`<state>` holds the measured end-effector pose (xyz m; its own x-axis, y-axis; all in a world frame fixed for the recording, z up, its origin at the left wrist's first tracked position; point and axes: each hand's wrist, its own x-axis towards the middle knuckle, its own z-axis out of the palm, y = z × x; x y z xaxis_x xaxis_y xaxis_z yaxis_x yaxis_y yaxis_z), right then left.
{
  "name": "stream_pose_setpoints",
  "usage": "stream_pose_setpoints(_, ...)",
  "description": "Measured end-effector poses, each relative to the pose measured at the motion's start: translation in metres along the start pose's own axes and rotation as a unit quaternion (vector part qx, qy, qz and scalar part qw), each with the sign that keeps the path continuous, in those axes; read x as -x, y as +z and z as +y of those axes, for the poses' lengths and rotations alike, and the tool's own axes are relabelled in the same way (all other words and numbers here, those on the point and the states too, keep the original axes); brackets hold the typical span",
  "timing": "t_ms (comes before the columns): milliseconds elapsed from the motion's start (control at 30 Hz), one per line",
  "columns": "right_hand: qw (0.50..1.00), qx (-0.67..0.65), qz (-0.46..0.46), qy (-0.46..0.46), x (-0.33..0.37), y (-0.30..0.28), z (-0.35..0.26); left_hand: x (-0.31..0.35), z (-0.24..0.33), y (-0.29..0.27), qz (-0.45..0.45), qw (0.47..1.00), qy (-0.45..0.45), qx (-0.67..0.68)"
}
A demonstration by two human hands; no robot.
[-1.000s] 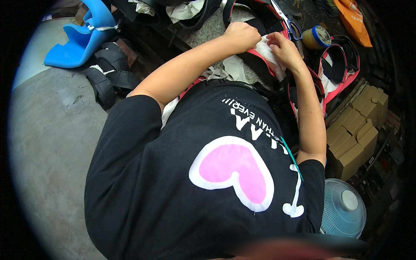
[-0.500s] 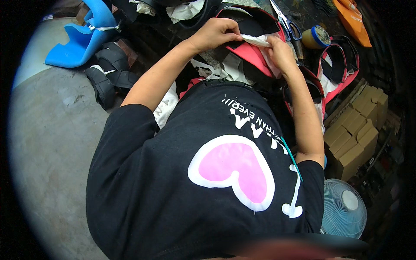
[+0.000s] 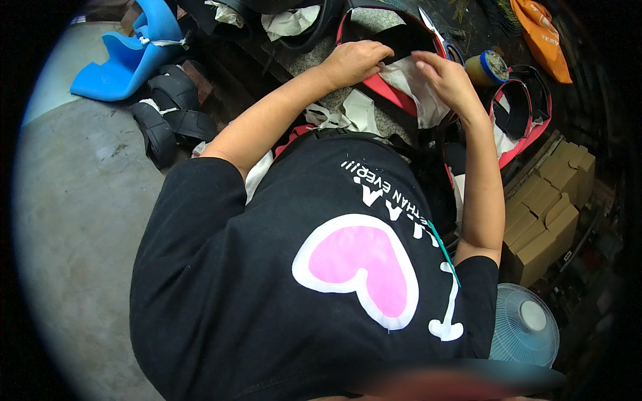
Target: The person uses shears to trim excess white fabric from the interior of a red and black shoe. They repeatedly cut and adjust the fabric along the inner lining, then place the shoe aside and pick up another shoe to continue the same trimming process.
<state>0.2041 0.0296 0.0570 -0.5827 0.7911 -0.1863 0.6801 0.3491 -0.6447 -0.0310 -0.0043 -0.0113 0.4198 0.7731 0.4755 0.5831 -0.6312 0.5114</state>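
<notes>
My left hand [image 3: 358,63] is closed at the far edge of the workbench, its fingertips pinching the edge of a thin white sheet [image 3: 406,79], paper or cloth. The sheet hangs over a curved red-and-black strap-like piece [image 3: 390,92], which looks like a sandal upper. My right hand [image 3: 449,81] is over the sheet's right side, fingers stretched out and thumb apart. Part of the sheet is hidden behind it. More red-and-black pieces [image 3: 543,120] with white lining lie to the right of that hand.
Scissors [image 3: 431,25] and a blue-rimmed jar [image 3: 487,68] stand beyond my right hand, near an orange bag [image 3: 543,40]. Black sandals [image 3: 157,134] and a blue foam piece [image 3: 124,63] are at left. Cardboard boxes [image 3: 545,214] and a fan [image 3: 525,327] are at right.
The white sheet was a narrow strip stretched between both hands; now it is spread wider and hangs lower. My right hand has let its pinch go, and my left hand has shifted slightly right.
</notes>
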Motion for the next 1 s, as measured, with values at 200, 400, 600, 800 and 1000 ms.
stream_pose_setpoints(200,0.952,0.301,-0.041,-0.046,-0.017,0.056,0.011,0.014,0.007,-0.01,-0.046,0.992,0.026,-0.112)
stream_pose_setpoints(400,0.952,0.301,-0.022,-0.056,-0.01,0.067,0.021,0.029,0.002,-0.026,-0.053,0.986,0.13,-0.086)
stream_pose_setpoints(600,0.992,0.098,-0.049,-0.07,-0.022,0.059,0.031,0.039,0.003,-0.029,-0.073,0.993,0.088,-0.04)
stream_pose_setpoints(800,0.982,0.171,-0.07,-0.047,-0.018,0.066,0.006,0.041,0.005,-0.027,-0.052,0.997,0.012,0.053)
stream_pose_setpoints(1000,0.994,0.082,-0.064,-0.017,-0.016,0.06,0.008,0.038,0.009,-0.024,-0.065,0.996,-0.049,0.046)
